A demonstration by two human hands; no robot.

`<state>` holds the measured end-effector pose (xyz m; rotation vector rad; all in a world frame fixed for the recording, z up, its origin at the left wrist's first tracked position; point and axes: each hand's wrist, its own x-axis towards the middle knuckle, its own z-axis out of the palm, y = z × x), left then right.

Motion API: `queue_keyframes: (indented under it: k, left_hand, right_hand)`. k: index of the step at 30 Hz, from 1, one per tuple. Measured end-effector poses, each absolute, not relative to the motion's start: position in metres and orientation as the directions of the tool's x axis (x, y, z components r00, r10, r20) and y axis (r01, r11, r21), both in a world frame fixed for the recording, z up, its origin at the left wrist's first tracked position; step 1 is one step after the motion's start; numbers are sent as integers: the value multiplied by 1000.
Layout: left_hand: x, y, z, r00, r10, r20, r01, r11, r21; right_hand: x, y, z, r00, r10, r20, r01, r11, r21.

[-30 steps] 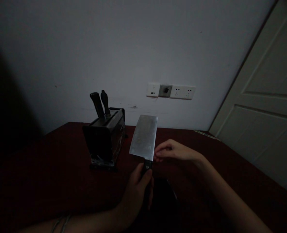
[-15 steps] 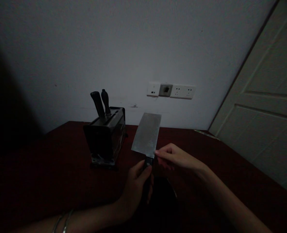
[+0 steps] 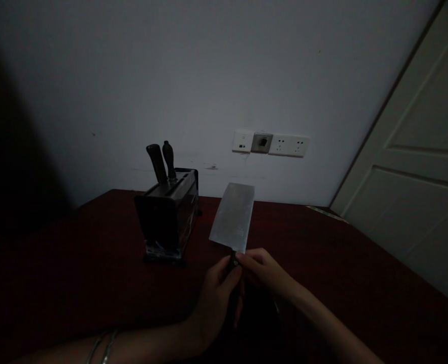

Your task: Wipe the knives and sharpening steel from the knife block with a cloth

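Note:
My left hand (image 3: pixel 215 297) is wrapped round the dark handle of a cleaver (image 3: pixel 233 217), whose broad steel blade points up and away over the dark red table (image 3: pixel 95 242). My right hand (image 3: pixel 263 270) has its fingertips pinched at the top of the handle, just under the blade's heel, touching my left thumb. A black knife block (image 3: pixel 168 215) stands left of the blade with two dark knife handles (image 3: pixel 162 161) sticking out of its slots.
A white wall with a row of sockets (image 3: pixel 271 144) runs behind the table. A pale panelled door (image 3: pixel 416 172) stands at the right. A dark round object (image 3: pixel 261 313) lies under my hands. The left side is in deep shadow.
My right hand has moved in from beside the blade to the top of the handle, next to my left thumb. The cleaver has tilted slightly to the right.

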<state>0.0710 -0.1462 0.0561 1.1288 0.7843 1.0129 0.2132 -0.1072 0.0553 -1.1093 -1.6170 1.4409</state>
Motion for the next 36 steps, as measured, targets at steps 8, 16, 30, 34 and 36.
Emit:
queue_keyframes:
  k: [8,16,30,34,36]
  left_hand:
    - [72,-148,54,350,937,-25,-203,102,974]
    - [74,-150,59,367,930,3,-194,73,978]
    - [59,-150,70,433,870,237,17,-270,963]
    - [55,-152,83,509,846,156,78,-226,971]
    - [51,-153,84,526,844,101,146,-207,967]
  right_hand:
    - [207,-112,59,-391,920,17,141,78,-987]
    - [207,-116,58,-316,943,108,165,167,-972]
    - [209,-125,75,-176,969,175,240,215,-947]
    - [209,-123,71,-183,972,148,168,179,-969]
    - [208,-123,71,-176,973,150,153,178,-972]
